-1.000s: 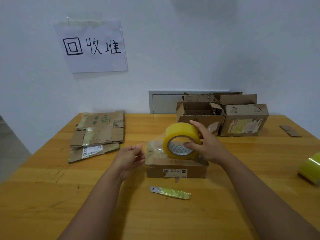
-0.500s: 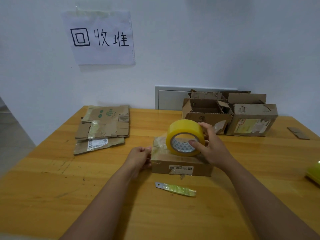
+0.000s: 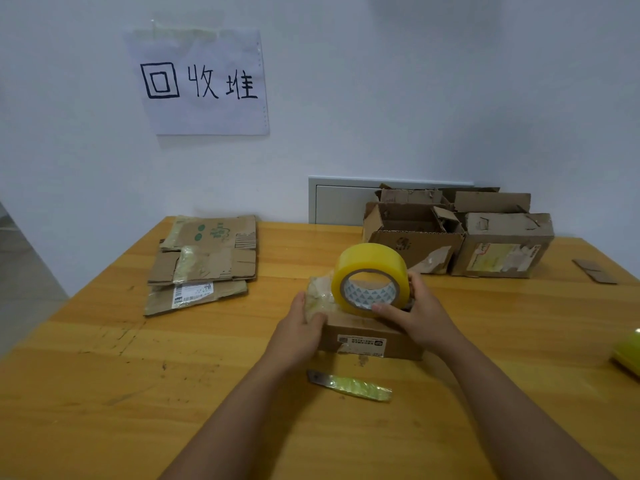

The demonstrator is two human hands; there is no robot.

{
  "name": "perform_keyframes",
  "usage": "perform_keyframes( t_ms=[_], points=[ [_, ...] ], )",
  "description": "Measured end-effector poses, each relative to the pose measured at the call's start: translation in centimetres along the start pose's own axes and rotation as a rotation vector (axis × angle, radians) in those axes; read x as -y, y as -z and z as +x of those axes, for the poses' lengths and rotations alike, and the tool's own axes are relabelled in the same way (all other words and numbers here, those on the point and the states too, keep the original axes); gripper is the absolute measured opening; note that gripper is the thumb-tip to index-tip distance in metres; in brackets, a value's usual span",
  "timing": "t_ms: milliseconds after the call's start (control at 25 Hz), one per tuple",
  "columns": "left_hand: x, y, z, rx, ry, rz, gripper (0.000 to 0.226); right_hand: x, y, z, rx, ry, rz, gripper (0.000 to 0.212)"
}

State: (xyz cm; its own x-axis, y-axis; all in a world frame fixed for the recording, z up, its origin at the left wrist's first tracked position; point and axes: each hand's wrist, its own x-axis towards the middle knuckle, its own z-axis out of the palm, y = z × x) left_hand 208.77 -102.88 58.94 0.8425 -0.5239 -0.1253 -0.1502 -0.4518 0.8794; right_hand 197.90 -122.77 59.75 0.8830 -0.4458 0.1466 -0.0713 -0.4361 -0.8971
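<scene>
The roll of tape stands on edge on top of a small cardboard box, near the middle of the table. The right hand grasps the roll: its thumb presses the near lower rim by the core, and its fingers curl over the far right side. The left hand clasps the box's left end, thumb laid on the top; its other fingers are hidden behind the hand, so they probably wrap the side.

The roll is a thick, glossy, translucent yellow ring, and its cardboard core is printed inside with small triangles. The box is low, oblong, brown corrugated card with a white printed label on its near face and crinkled clear tape over its left top. A slim cutter sheathed in yellow-green lies on the table just in front of the box, apart from both hands. The table is varnished, scuffed wood. Flattened cartons lie at the far left and torn open cartons at the back.
</scene>
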Motion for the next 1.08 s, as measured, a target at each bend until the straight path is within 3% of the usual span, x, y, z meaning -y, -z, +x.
perform_keyframes(
  t_ms=[120,280,560,760,920,1080],
  points=[
    [-0.3,0.2,0.8,-0.011,-0.082,0.169,0.073,0.1,0.1,0.1,-0.004,-0.006,0.025,0.049],
    [0.5,-0.2,1.1,-0.030,-0.303,0.258,0.069,-0.2,0.0,0.2,-0.143,-0.005,0.185,0.042],
    [0.9,-0.1,1.5,-0.056,-0.342,0.522,0.062,0.2,0.4,-0.2,-0.459,0.058,0.203,0.040],
    [1.7,-0.1,1.9,-0.095,-0.558,0.744,0.071,-1.0,1.1,-1.0,-0.349,0.049,0.002,0.049],
    [1.8,-0.3,1.6,-0.137,-0.524,0.759,0.079,-1.0,2.0,-1.7,-0.223,0.033,-0.085,0.055],
    [1.4,-0.3,1.4,-0.148,-0.478,0.825,0.083,-0.2,3.0,-1.0,-0.197,0.048,-0.204,0.061]
  ],
)
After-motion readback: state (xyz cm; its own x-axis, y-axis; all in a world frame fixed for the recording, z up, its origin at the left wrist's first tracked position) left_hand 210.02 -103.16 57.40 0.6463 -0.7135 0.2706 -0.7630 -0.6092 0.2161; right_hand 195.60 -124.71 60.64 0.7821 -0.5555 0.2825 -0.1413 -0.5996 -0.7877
